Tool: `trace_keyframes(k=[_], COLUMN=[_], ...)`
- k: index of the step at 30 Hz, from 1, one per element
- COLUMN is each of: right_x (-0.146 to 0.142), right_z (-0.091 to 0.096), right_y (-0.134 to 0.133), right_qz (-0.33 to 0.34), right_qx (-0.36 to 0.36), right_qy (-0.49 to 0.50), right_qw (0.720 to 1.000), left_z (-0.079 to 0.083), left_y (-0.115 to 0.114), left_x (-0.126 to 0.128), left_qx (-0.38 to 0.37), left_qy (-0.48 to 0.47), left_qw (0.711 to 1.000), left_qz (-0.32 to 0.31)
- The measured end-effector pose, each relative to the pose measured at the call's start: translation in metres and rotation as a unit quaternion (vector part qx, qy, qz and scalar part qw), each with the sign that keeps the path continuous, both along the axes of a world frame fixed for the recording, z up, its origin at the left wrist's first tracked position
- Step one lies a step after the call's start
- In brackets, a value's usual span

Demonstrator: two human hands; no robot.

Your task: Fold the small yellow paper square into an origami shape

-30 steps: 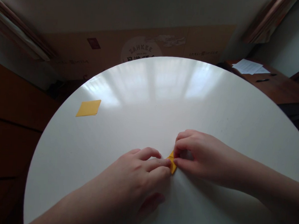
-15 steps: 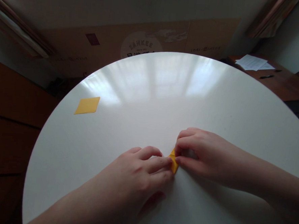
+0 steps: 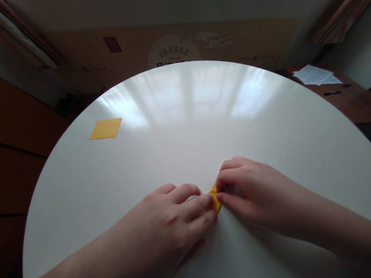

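Observation:
A small folded piece of yellow paper (image 3: 215, 203) lies on the white round table (image 3: 159, 154), mostly covered by my fingers. My left hand (image 3: 177, 222) comes in from the lower left, its bent fingertips pressing on the paper's left side. From the right, my right hand (image 3: 248, 182) pinches the paper's right edge between thumb and fingers. Only a narrow yellow strip with a crease shows between the two hands. The rest of its shape is hidden.
Flat yellow paper (image 3: 105, 129) lies at the table's left, near the rim. Beyond the far edge stands a large printed cardboard sheet (image 3: 130, 54). At the back right, a brown wooden surface (image 3: 360, 101) carries white printed sheets (image 3: 313, 74) and a dark pen (image 3: 332, 93).
Both hands keep almost the same hold on the folded yellow paper. The left fingers have shifted very slightly. The whole view has tilted a little.

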State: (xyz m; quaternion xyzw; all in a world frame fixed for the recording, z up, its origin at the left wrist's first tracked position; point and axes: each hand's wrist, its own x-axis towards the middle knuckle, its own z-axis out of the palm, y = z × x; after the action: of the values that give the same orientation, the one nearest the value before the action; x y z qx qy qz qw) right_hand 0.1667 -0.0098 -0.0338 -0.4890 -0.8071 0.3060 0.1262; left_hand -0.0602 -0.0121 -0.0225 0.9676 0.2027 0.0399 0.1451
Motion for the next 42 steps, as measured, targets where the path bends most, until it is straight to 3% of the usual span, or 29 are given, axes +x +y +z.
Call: trace_keyframes(k=[20,34,42], right_x=[-0.0033,-0.0058,-0.0064], right_z=[0.0003,0.0014,-0.0003], right_y=[-0.0025,-0.0048,-0.0041], right_qz=[-0.011,-0.018,-0.017], right_qx=[0.019,0.018,0.018], right_qy=[-0.024,-0.039,-0.038], right_qw=[0.999,0.999,0.999], left_z=[0.0036,0.0069,0.0022], left_y=[-0.0001,0.0020,0.0012], left_x=[0.0025,-0.0001,-0.0005], left_qx=[0.001,-0.068,-0.056], left_qy=[0.002,0.002,-0.004], left_qw=[1.000,0.998,0.998], left_qz=[-0.001,0.011,0.012])
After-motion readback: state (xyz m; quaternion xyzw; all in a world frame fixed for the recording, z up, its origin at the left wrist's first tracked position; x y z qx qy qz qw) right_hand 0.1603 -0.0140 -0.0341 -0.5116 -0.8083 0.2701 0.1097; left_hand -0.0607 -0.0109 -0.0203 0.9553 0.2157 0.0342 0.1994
